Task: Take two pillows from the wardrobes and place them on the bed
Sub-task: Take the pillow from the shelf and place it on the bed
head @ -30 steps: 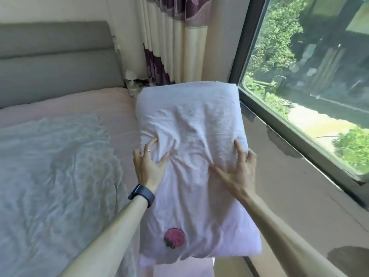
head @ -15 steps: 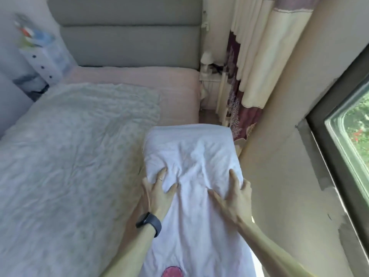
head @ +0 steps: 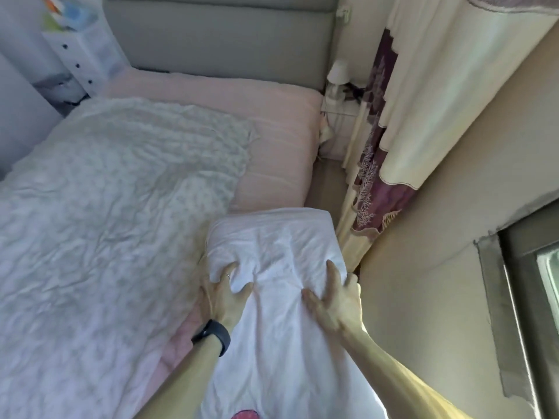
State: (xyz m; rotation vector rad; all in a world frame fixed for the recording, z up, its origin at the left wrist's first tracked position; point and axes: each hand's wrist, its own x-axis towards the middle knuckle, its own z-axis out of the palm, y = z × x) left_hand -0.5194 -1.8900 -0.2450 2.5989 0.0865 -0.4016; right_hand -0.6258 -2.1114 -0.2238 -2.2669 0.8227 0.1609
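Head view: the person holds a white pillow lengthwise in front of the body with both hands. The left hand grasps its left side, fingers dug into the wrinkled cover, thumb spread toward the middle. A thin ring sits on one finger and a black wristband circles the wrist. The right hand clutches the pillow's right side, fingers pressed into the fabric and curling over the edge.

The pillow hangs over the right edge of the bed, partly above the narrow gap between the bed and the wall; whether it touches the pink sheet cannot be told. A red patch shows on the cover at the bottom edge of the view.

A crinkled pale quilt covers most of the bed to the left of the pillow. A grey padded headboard stands at the far end. Beside it, a small white lamp stands in the corner, next to a cream and purple curtain. A white drawer unit stands at the far left, and a dark window frame shows at the right.
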